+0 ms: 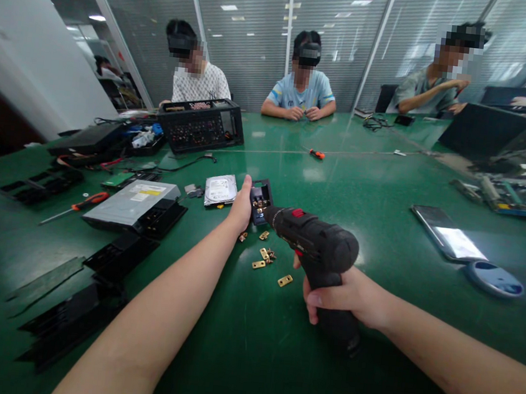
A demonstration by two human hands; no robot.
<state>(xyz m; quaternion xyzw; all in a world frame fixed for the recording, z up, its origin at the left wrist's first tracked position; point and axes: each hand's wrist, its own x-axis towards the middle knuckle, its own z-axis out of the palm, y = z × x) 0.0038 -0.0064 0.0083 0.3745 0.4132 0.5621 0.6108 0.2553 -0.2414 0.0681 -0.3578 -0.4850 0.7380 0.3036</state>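
My right hand (341,296) is wrapped round the grip of a black cordless drill (315,237) with red details. The drill's front end points left, at a small black box-like part (261,198) with brass-coloured pieces inside; whether the bit touches them is hidden. Closed on the left side of that part is my left hand (242,204), thumb up. On the table just in front lie several brass plates (285,280) and a small heap of screws (270,256). A hard drive (220,190) rests left of my left hand.
A silver optical drive (133,202), an orange screwdriver (76,207) and black plastic pieces (76,315) lie left on the green table. A black computer case (202,126) stands beyond. A phone (447,233) and blue round object (494,279) lie right. Three people sit opposite.
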